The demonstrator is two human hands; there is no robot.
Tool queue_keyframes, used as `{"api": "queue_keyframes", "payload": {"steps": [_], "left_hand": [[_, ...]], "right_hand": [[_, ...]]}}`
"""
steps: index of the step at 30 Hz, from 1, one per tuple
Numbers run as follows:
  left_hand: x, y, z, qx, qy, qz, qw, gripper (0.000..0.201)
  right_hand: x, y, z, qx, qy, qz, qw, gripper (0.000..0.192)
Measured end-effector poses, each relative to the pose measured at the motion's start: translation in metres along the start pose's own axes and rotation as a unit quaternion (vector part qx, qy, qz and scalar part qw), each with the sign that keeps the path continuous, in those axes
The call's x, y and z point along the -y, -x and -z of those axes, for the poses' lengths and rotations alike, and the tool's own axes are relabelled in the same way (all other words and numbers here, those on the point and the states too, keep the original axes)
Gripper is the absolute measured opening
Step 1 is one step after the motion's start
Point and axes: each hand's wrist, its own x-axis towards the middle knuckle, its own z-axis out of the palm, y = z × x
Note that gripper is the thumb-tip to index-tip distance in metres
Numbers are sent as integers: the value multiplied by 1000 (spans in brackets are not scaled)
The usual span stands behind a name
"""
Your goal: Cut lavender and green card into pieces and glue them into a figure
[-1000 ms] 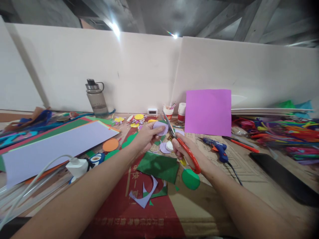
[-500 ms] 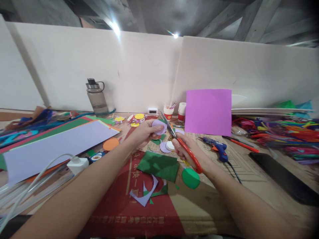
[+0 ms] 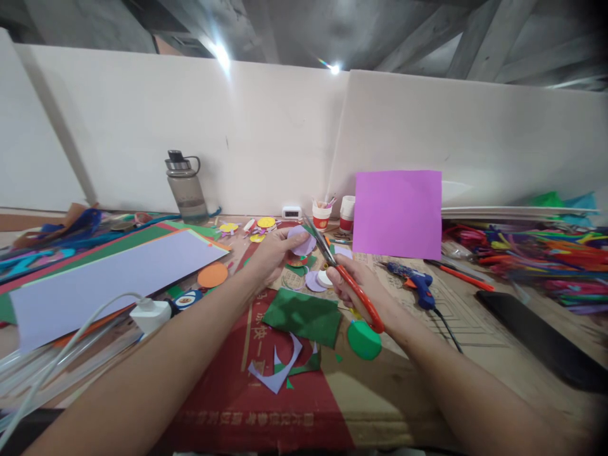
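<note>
Between the thumb and fingers of my left hand (image 3: 274, 253) is a round piece of lilac paper (image 3: 304, 243), held up above the table. My right hand (image 3: 356, 285) grips red-handled scissors (image 3: 349, 278). Their blades point up and away, close to the right edge of the lilac piece; I cannot tell whether they touch it. Below my hands lie a dark green sheet (image 3: 301, 313), a lilac offcut (image 3: 280, 373) with a curved cut-out, and a green disc (image 3: 364, 340). Lilac and white discs (image 3: 324, 278) lie just behind the green sheet.
A blue glue gun (image 3: 413, 282) and a black phone-like slab (image 3: 541, 339) lie to the right. A purple sheet (image 3: 398, 215) stands against the white wall. Coloured sheets (image 3: 114, 285), a white charger (image 3: 151, 315) and a water bottle (image 3: 186, 190) are on the left. Paper cups (image 3: 322, 216) stand behind.
The lilac piece has turned in my left fingers and shifted slightly left and up, showing more of its face. My right hand and the scissors have barely moved.
</note>
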Motion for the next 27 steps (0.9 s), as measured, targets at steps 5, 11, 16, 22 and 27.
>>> {"api": "queue_keyframes", "payload": {"steps": [5, 11, 16, 22, 27], "left_hand": [[-1, 3, -6, 17, 16, -1, 1000, 46], [5, 4, -9, 27, 8, -4, 1000, 43], [3, 4, -10, 33, 8, 2, 999, 42], [0, 5, -8, 34, 10, 17, 999, 44], [-1, 3, -4, 59, -5, 18, 998, 42]], "right_hand": [[4, 1, 0, 3, 42, 6, 999, 27], [4, 0, 0, -11, 89, 33, 995, 28], [0, 0, -2, -10, 53, 35, 998, 29], [-3, 0, -3, -15, 44, 36, 998, 30], [-1, 0, -1, -14, 56, 29, 998, 31]]}}
